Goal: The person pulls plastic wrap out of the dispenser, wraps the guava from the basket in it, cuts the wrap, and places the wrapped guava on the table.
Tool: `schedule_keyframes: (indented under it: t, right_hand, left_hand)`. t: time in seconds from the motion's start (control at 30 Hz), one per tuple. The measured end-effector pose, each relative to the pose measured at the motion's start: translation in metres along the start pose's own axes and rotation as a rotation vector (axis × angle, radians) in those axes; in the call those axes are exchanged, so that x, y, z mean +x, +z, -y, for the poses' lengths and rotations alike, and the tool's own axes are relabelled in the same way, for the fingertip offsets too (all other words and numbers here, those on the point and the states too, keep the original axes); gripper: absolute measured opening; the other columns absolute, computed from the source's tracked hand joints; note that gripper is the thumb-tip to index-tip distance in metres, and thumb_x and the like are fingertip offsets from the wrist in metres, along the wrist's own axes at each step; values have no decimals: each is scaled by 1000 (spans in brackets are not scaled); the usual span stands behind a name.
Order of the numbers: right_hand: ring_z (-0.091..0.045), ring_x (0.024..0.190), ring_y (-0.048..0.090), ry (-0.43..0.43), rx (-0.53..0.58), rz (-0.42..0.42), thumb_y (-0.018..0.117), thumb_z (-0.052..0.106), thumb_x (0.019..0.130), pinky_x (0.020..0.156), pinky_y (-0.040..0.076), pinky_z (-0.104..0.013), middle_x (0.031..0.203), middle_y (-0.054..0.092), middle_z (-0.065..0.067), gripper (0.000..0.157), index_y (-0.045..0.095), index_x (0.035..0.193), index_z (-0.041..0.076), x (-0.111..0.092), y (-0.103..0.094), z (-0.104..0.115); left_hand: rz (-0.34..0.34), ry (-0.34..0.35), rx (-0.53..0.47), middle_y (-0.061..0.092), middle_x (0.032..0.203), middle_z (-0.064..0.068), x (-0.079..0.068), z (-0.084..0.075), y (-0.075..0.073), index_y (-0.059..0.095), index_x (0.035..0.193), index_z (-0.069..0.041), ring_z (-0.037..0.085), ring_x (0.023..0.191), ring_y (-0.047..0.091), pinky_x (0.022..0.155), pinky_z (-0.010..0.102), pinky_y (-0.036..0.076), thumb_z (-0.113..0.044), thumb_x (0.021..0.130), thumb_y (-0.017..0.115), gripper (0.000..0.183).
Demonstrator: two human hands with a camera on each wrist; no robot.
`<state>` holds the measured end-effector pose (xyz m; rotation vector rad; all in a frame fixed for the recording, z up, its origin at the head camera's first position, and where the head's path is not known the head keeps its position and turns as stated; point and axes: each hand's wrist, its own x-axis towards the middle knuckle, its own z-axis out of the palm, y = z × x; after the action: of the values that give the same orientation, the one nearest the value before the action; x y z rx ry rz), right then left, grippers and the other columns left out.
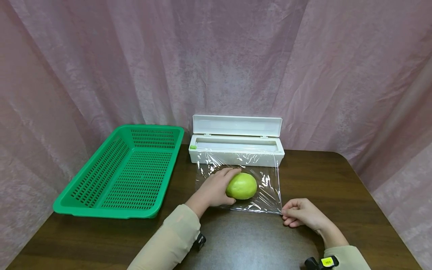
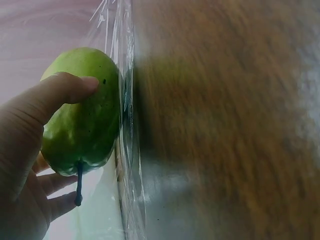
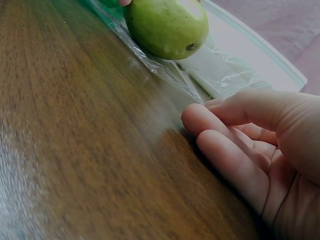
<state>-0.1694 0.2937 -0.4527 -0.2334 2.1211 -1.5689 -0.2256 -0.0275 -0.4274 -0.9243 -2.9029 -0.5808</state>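
A green pear [image 1: 241,186] lies on its side on a sheet of cling film [image 1: 266,183]. My left hand [image 1: 217,188] grips the pear from the left, thumb on the near side and fingers around the far side. Its dark stem [image 2: 79,185] points back toward the palm in the left wrist view. Between thumb and forefinger, my right hand [image 1: 303,214] pinches the film's near right corner, drawing it into tight creases. The film runs back to a white cling film dispenser [image 1: 236,159], whose lid [image 1: 236,125] stands raised with the roll inside.
To the left, a green plastic basket [image 1: 165,180] with slotted walls rests on the dark wooden table [image 1: 324,176]. Pink curtains [image 1: 236,67] hang behind the table and along both sides. A small green tab [image 1: 193,147] sits at the dispenser's left end.
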Motion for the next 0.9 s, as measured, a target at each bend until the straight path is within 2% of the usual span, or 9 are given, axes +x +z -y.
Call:
schedule_keyframes:
  t: [0.23,0.37,0.7,0.9]
  right_hand:
    - [-10,68,69,-1,6,-2,62,14,91,60,56,-25,76,67,-2,28,58,97,-13,2,-1,-1]
    - [-11,68,69,4,3,-5,62,14,91,60,56,-25,76,67,-2,26,58,96,-12,2,0,-2]
    - [-11,68,69,7,1,0,62,15,91,60,56,-26,76,67,-3,28,58,96,-13,1,0,-2]
    - [-11,68,69,4,4,0,62,15,91,60,56,-25,76,67,-2,26,59,95,-11,1,0,-1]
  left_hand:
    - [-12,36,24,49,136,2,3,-2,0,36,144,-19,22,121,51,98,42,45,-38,68,80,90]
    - [-17,64,23,49,136,4,5,-3,1,39,142,-14,22,121,50,100,40,44,-37,70,79,86]
    - [-65,62,29,50,133,4,13,-2,2,38,141,-15,21,119,51,99,38,45,-37,71,78,84]
    - [-61,53,22,49,136,5,19,-3,0,37,143,-15,22,123,49,102,39,43,-36,71,78,85]
